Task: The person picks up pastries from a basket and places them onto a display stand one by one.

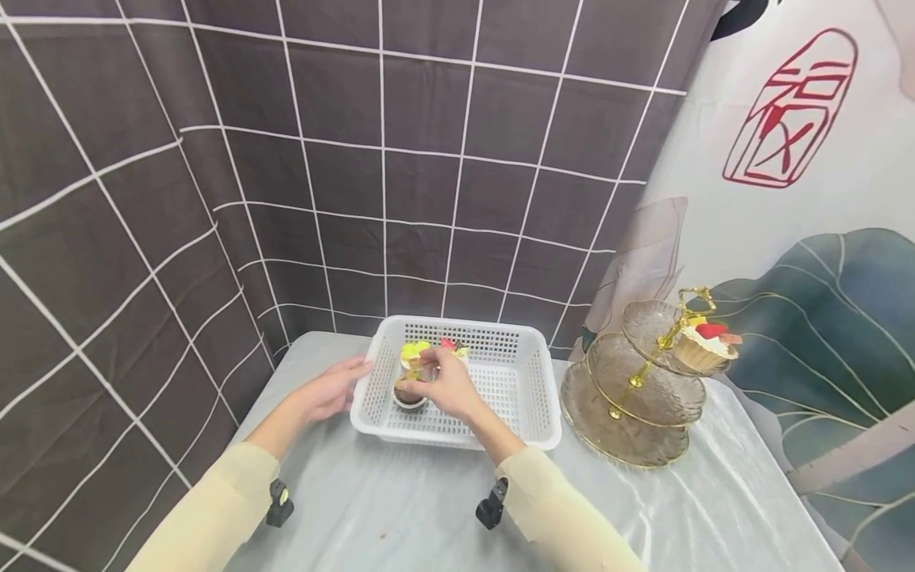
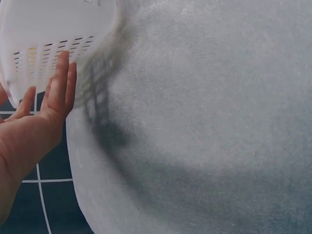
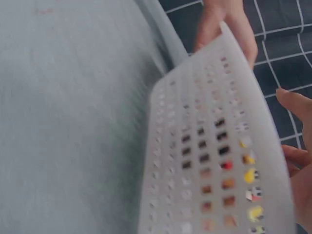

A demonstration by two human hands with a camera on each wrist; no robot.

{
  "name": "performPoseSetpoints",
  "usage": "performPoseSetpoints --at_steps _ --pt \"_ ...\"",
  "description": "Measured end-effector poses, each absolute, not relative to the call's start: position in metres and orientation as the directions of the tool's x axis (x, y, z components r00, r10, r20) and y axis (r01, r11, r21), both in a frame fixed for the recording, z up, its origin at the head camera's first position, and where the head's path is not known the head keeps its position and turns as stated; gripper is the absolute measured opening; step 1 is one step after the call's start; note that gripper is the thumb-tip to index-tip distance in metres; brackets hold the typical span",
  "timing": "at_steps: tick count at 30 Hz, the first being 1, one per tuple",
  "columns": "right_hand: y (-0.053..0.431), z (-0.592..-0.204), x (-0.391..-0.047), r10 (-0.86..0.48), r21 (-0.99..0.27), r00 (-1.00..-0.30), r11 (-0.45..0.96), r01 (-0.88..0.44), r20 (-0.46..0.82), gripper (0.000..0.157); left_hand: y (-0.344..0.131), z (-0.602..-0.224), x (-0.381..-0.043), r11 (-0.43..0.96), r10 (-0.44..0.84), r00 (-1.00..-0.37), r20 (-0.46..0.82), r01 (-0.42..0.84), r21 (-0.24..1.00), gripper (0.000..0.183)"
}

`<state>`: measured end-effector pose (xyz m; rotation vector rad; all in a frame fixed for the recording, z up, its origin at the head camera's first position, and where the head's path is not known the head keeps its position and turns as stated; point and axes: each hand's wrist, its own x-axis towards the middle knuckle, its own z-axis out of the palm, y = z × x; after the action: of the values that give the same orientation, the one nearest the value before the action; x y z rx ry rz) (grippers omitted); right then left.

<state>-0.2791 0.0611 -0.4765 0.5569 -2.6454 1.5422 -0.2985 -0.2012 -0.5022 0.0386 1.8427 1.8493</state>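
My right hand (image 1: 450, 385) is over the left half of a white plastic basket (image 1: 525, 338), thumb and fingers spread apart. Right below its fingertips is a small cupcake with a brown base (image 1: 410, 400). Behind that stands a yellow-topped cupcake (image 1: 415, 349), and a red-topped one (image 1: 449, 344) is partly hidden by the hand. In the right wrist view, wall shows between the thumb and fingers (image 3: 295, 155), above the basket rim. My left hand (image 1: 332, 389) lies along the basket's left end, fingers straight, fingertips at its outer wall (image 2: 58, 29).
On the right stands a three-tiered glass stand (image 1: 643, 389) with gold rims and a gold handle. A cream cupcake with a strawberry (image 1: 704, 345) sits on its top tier. A pale cloth (image 1: 400, 508) covers the table; a dark grid-patterned curtain (image 1: 429, 191) hangs behind.
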Motion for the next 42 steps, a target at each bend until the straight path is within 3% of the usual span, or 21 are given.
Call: performPoseSetpoints --at_steps 6,17,29,42 --pt "0.057 -0.489 -0.275 -0.224 -0.817 -0.950 0.490 -0.304 0.219 0.063 -0.195 -0.502 -0.298 0.060 0.405 -0.855 -0.324 -0.329 0.942 0.065" --pt "0.059 -0.500 -0.275 -0.271 -0.718 -0.947 0.624 -0.308 0.171 0.068 -0.192 -0.504 -0.295 0.054 0.392 -0.859 -0.329 -0.335 0.940 0.066" --pt "0.047 -0.503 -0.283 -0.314 -0.682 -0.949 0.696 -0.225 -0.008 0.078 -0.200 -0.503 -0.297 0.049 0.370 -0.865 -0.338 -0.345 0.937 0.070" --pt "0.043 -0.508 -0.285 -0.356 -0.652 -0.934 0.711 -0.263 -0.010 0.058 -0.201 -0.500 -0.294 0.042 0.381 -0.867 -0.321 -0.331 0.943 0.068"
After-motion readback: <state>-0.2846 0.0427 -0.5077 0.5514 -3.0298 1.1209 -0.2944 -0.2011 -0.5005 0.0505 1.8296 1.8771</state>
